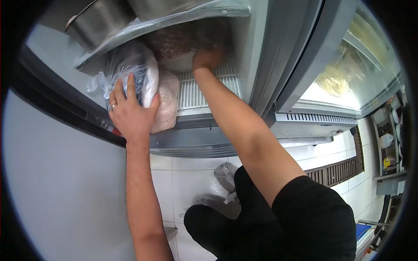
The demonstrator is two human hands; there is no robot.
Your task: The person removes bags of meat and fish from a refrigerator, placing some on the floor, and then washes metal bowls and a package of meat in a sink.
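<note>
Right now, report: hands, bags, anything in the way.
Left hand spread on wrapped bundle. Right hand deeper in, grip unclear. Pale pink bag beside bundle. Upper shelf may crowd the reach.

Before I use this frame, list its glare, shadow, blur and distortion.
Head view: edges bow, corners black; head view: right hand dim and blurred inside the fridge; head view: bright white glare behind the glass door.

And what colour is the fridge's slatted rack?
The rack is white; the head view shows it.
</note>
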